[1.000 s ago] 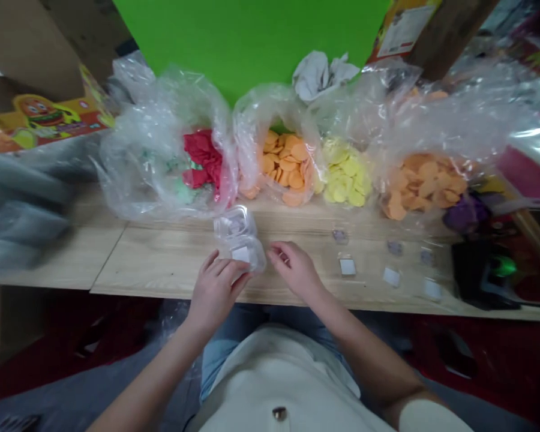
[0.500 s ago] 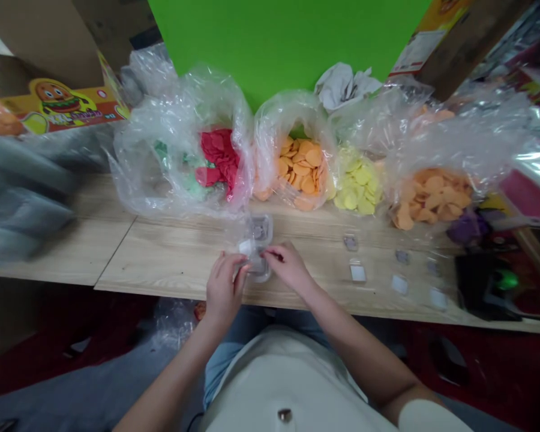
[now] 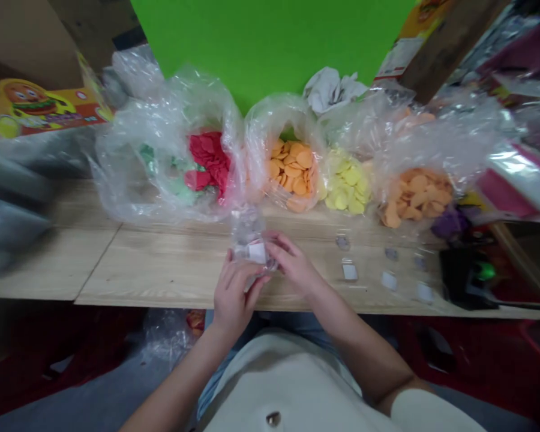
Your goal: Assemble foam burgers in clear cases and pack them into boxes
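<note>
Both my hands meet over the wooden tabletop (image 3: pixel 162 264), holding a small clear plastic packet (image 3: pixel 247 231) with a white square piece (image 3: pixel 257 253) inside or on it. My left hand (image 3: pixel 236 294) grips its lower edge, and my right hand (image 3: pixel 292 264) pinches its right side. Several small square packets (image 3: pixel 349 272) lie apart on the table to the right. The packet's contents are partly hidden by my fingers.
Plastic bags of red, green, orange and yellow discs (image 3: pixel 292 171) line the table's back edge. A black object with a green part (image 3: pixel 465 279) sits at the right. A burger-printed box (image 3: pixel 36 108) and blurred grey plastic (image 3: pixel 9 210) are at the left.
The packet has moved from beside my hands into the grip of both. My hands have drawn closer together around it, and the view has shifted slightly.
</note>
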Demonstrator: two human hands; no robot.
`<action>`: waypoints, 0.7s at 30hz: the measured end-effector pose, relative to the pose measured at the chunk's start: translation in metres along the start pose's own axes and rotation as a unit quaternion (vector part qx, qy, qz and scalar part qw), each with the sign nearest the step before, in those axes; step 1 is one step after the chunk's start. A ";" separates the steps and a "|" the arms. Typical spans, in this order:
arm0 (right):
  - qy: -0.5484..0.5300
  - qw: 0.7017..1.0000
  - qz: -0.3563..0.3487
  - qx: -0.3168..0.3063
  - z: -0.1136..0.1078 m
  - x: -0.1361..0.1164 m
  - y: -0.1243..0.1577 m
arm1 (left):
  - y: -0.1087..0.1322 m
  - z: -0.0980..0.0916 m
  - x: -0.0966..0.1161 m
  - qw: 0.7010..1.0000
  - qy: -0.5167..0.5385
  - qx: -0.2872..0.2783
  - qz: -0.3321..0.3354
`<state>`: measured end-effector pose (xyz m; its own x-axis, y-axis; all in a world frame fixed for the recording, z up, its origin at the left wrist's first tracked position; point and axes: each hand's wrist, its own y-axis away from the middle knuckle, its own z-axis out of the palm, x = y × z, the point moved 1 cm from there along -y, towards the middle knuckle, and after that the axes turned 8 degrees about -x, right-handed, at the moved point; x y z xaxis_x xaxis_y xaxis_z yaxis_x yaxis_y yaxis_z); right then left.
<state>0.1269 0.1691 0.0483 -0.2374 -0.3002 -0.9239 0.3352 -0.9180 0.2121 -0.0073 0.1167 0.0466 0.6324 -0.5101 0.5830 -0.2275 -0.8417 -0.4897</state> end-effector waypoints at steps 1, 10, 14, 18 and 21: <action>0.022 0.999 -0.016 0.046 -0.018 0.001 0.008 | -0.006 0.006 0.006 1.000 0.016 -0.020 0.014; 0.534 0.786 0.067 0.304 -0.122 0.031 0.082 | -0.028 0.081 0.032 0.948 -0.136 -0.268 0.108; 0.667 0.680 0.030 0.302 -0.122 0.027 0.096 | -0.008 0.043 0.015 0.944 -0.176 -0.271 0.072; 0.707 0.667 -0.032 0.235 -0.112 0.021 0.086 | 0.011 -0.001 -0.019 0.935 -0.235 -0.262 0.038; 0.727 0.672 -0.080 0.116 -0.093 0.028 0.065 | 0.016 -0.012 -0.032 0.933 -0.230 -0.274 0.039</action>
<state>0.2271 0.1254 0.0067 0.9446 0.2241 -0.2400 0.2213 -0.9744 -0.0390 -0.0407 0.1173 0.0278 0.8203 -0.5500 0.1569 -0.5510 -0.8335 -0.0412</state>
